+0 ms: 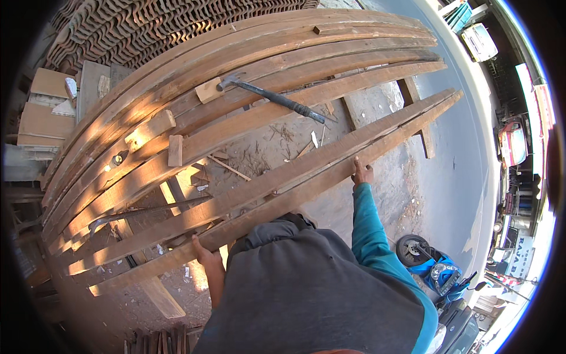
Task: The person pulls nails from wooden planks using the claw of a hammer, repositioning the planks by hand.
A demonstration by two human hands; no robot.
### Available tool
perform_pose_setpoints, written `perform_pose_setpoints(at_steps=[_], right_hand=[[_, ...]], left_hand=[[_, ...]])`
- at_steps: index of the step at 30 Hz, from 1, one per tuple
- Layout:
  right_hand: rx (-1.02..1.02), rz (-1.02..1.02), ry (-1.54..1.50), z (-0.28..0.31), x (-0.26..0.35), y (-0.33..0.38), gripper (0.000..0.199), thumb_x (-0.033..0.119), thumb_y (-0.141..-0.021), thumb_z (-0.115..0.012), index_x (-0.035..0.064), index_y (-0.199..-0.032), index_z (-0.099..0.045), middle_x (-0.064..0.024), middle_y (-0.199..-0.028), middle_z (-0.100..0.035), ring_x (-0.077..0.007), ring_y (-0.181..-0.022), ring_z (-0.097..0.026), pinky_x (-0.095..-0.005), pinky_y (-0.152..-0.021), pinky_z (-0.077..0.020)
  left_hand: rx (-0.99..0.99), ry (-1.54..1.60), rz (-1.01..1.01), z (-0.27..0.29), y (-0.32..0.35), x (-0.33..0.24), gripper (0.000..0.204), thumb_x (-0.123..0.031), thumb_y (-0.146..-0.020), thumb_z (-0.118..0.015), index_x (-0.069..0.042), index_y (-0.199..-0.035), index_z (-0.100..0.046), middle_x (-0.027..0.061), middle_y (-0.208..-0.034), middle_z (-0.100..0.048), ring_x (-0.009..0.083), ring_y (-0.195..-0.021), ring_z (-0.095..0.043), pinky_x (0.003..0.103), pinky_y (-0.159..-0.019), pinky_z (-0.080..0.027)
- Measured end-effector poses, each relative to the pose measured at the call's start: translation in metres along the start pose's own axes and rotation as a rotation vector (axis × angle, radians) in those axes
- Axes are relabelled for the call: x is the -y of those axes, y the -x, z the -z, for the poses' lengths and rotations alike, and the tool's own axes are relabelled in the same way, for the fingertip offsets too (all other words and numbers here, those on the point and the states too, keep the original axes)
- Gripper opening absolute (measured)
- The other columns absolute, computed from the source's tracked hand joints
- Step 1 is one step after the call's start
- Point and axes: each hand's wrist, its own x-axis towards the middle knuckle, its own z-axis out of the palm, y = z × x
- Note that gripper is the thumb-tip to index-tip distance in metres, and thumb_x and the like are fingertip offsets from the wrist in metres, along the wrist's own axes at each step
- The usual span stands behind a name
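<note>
Left hand: my left hand point(203, 252) grips the near plank's point(283, 200) lower edge.
Right hand: my right hand point(361, 173) lies flat on it.
Plank: long, rough-sawn wood, nearest me.
Hammer: dark steel hammer point(268, 96) on farther planks.

L hand point(203, 255) curled in a grip, forearm bare. R hand point(362, 173) fwd, arm straight, fingers pressed flat, teal sleeve.

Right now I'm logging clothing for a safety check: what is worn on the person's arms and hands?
The right arm wears a long teal sleeve reaching the wrist. The left arm is bare, with no sleeve showing. Both hands, left hand and right hand, are without gloves.
</note>
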Motion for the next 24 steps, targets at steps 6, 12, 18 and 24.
perform_pose_setpoints(at_steps=[6, 12, 18, 24], right_hand=[[-0.463, 0.569, 0.468, -0.033, 0.050, 0.057, 0.073, 0.038, -0.084, -0.079, -0.0013, -0.139, -0.051, -0.0261, -0.127, -0.059, -0.0374, -0.117, -0.060, -0.0451, -0.104, -0.0462], [-0.118, 0.988, 0.408, -0.084, 0.174, 0.072, 0.058, 0.026, -0.090, -0.073, 0.0032, -0.138, -0.051, -0.0219, -0.123, -0.061, -0.0366, -0.114, -0.061, -0.0449, -0.099, -0.0489], [0.116, 1.111, 0.498, -0.194, 0.275, -0.030, 0.063, 0.035, -0.089, -0.074, 0.0044, -0.139, -0.051, -0.0244, -0.122, -0.059, -0.0375, -0.114, -0.060, -0.0454, -0.099, -0.0497], [0.049, 1.104, 0.718, -0.294, 0.361, -0.153, 0.093, 0.060, -0.081, -0.076, 0.0008, -0.145, -0.045, -0.0289, -0.144, -0.045, -0.0425, -0.136, -0.044, -0.0463, -0.112, -0.0404]], left_hand=[[0.121, -0.351, -0.236, 0.011, 0.001, 0.005, 0.077, -0.043, -0.084, -0.080, -0.001, -0.141, -0.050, 0.0166, -0.140, -0.056, 0.0342, -0.125, -0.058, 0.050, -0.103, -0.052], [-0.145, -0.069, -0.060, -0.018, 0.015, 0.000, 0.079, -0.042, -0.080, -0.082, 0.000, -0.139, -0.052, 0.0166, -0.139, -0.056, 0.0354, -0.123, -0.059, 0.051, -0.100, -0.052], [-0.213, -0.048, -0.217, -0.009, 0.001, 0.011, 0.071, -0.037, -0.081, -0.080, 0.003, -0.134, -0.055, 0.0155, -0.128, -0.060, 0.0337, -0.114, -0.062, 0.049, -0.096, -0.054], [-0.334, -0.221, -0.101, 0.009, -0.009, 0.014, 0.058, -0.048, -0.099, -0.055, -0.013, -0.144, -0.049, 0.0080, -0.139, -0.056, 0.0288, -0.126, -0.055, 0.049, -0.109, -0.044]])
